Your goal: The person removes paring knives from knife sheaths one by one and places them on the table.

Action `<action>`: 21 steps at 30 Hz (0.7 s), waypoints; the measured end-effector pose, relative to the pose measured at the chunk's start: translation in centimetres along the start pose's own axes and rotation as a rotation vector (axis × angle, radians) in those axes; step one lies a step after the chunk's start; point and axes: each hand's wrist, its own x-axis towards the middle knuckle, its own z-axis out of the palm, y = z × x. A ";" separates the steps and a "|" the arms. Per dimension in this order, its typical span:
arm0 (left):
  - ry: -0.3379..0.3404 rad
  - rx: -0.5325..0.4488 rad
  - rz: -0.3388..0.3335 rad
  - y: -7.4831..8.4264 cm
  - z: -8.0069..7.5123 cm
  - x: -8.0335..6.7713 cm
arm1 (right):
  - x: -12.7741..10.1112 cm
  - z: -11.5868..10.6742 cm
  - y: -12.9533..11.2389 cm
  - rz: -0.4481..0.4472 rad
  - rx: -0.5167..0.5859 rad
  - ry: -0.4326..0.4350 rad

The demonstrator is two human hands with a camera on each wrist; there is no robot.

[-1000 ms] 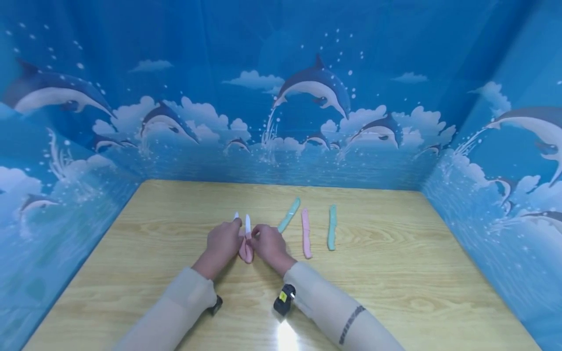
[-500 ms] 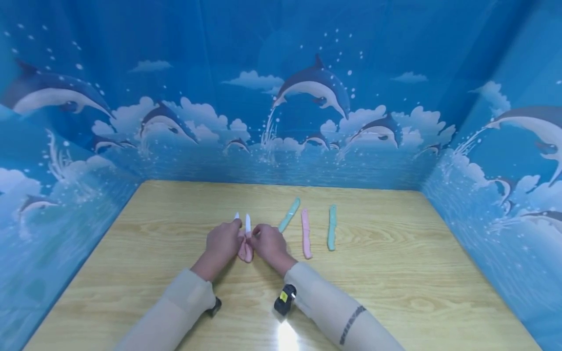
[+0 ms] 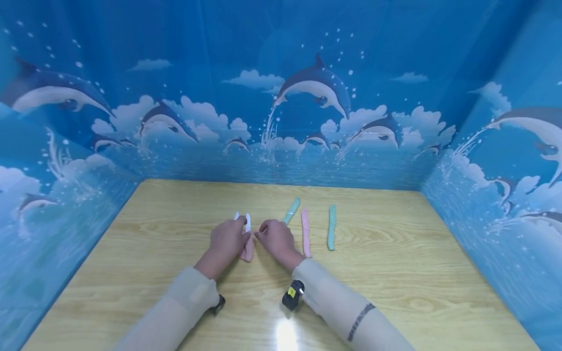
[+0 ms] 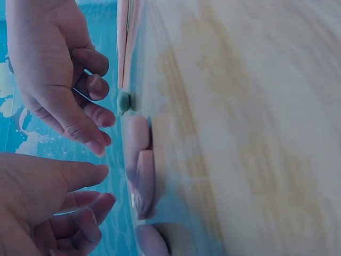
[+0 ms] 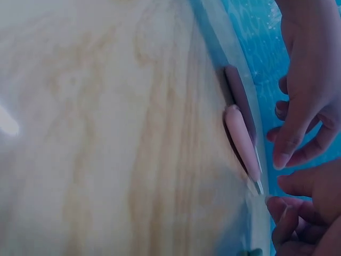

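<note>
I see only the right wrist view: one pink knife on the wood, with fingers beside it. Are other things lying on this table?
Observer: Yes. The head view shows three slim pieces to the right of the right hand: a teal piece, a pink piece and a second teal piece.
Operator: Is there only one blade near the hands?
Observer: No. In the head view, two white blade tips stand side by side at the left hand.
</note>
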 end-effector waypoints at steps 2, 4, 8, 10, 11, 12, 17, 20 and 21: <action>-0.006 0.009 0.005 0.2 0.0 0.1 | 0.1 -0.3 0.3 -0.004 -0.004 0.011; -0.017 0.023 0.001 0.5 0.0 0.3 | 0.3 -0.7 0.7 -0.007 -0.009 0.018; -0.037 0.057 -0.004 1.3 0.0 0.5 | 0.7 -1.5 1.5 -0.010 -0.026 0.021; -0.052 0.074 0.002 1.8 0.0 0.6 | 1.0 -2.1 2.0 -0.006 -0.038 0.035; -0.059 0.079 0.006 2.0 0.0 0.6 | 1.2 -2.4 2.2 -0.004 -0.045 0.044; -0.067 0.086 0.008 2.2 0.0 0.6 | 1.4 -2.7 2.4 0.001 -0.051 0.055; -0.050 0.120 0.069 3.1 0.3 0.6 | 2.2 -4.0 3.4 0.061 -0.059 0.085; -0.014 0.141 0.117 3.8 0.4 0.7 | 2.8 -4.6 4.1 0.083 -0.084 0.098; -0.007 0.145 0.126 4.1 0.4 0.8 | 3.1 -4.8 4.4 0.083 -0.099 0.101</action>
